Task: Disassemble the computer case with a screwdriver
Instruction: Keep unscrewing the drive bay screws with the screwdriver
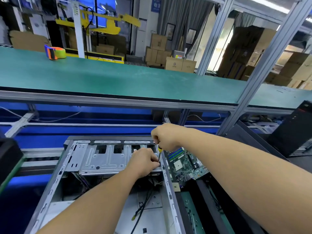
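At the drive cage's right edge [118, 159], the right hand [166, 137] grips the near-upright screwdriver [159, 153]; left hand's fingers [143, 162] curl beside its tip, steadying it.

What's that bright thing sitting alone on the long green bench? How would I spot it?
Look along the green bench that runs across the room beyond the open case. Near its far left end sits a tape dispenser. It has an orange and blue handle and a yellow-green roll, and nothing else stands near it.
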